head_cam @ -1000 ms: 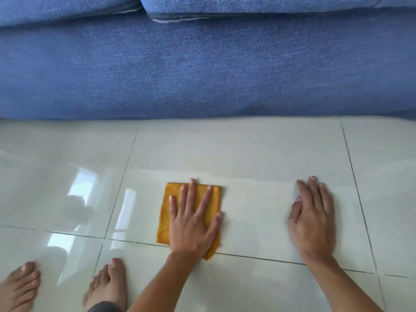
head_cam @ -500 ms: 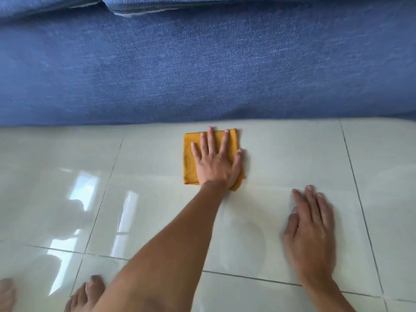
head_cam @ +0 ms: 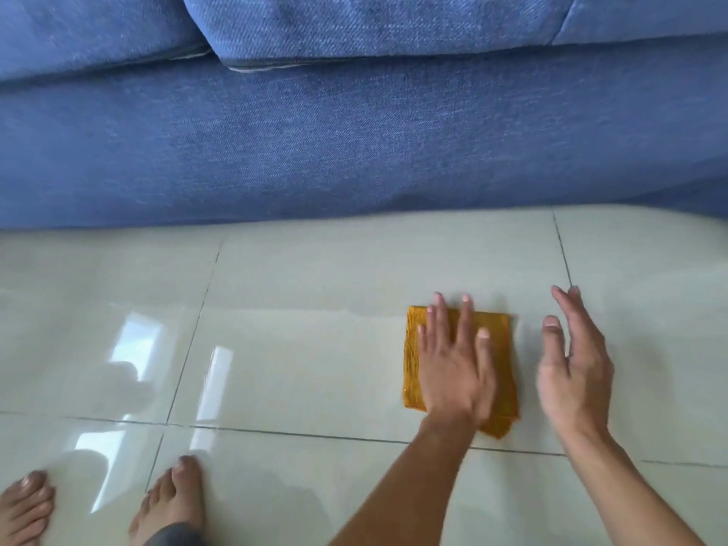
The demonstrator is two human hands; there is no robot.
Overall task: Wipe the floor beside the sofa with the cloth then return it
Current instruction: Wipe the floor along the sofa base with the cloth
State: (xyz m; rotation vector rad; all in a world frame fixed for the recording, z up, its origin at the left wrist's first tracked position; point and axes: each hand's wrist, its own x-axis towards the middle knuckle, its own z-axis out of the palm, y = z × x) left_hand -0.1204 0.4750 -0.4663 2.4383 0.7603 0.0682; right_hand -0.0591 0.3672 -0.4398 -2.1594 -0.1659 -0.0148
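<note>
Glossy cream ceramic floor tiles (head_cam: pixel 299 348) with thin dark grout lines fill the lower half of the view; window light reflects off them at 8 o'clock. Along the top, from 9 o'clock to 3 o'clock, runs the front of a blue woven-fabric sofa (head_cam: pixel 354 143), with two seat cushions meeting at a seam near 11 o'clock. The sofa base meets the tiles directly.

A folded mustard-yellow square cloth (head_cam: pixel 411 356) lies flat on the floor at about 4 o'clock from frame centre, well apart from the sofa base and just above a horizontal grout line. The left hand (head_cam: pixel 457 372) lies palm down on the cloth, open, fingers spread and extended toward 12 o'clock; two fingertips reach past the far edge of the cloth onto the tile. It presses the cloth rather than gripping it.

The right hand (head_cam: pixel 575 368) sits just beside the cloth at its 3 o'clock side, open, fingers loosely extended, holding nothing. Motion blur prevents telling whether its palm touches the floor.

Two bare feet (head_cam: pixel 173 502) stand on the tiles at 7 o'clock.
</note>
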